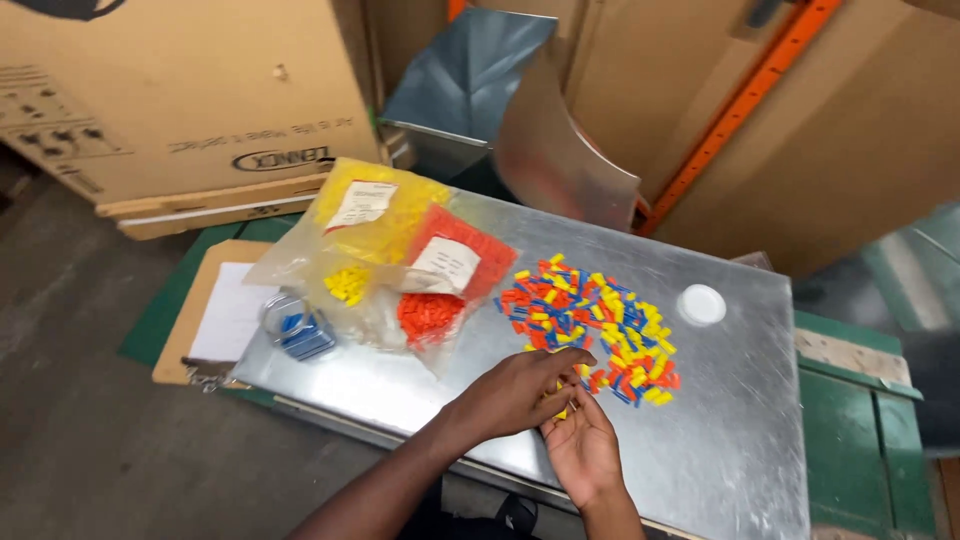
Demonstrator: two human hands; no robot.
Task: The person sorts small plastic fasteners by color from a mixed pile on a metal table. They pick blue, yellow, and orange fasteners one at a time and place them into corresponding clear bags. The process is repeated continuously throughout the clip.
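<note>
Dim overhead light, glare on the metal sheet, slightly soft focus

Both forearms reach in from the bottom edge and meet just below the pile. The left hand lies palm down, fingers curled onto the right hand, which is cupped palm up, seemingly with some yellow pieces between them.

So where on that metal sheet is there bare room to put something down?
The metal sheet is bare right of the mixed pile of small pieces, around the white cap, and along the near left edge below the plastic bags. It is crowded at the bags, the pile and both hands.
</note>
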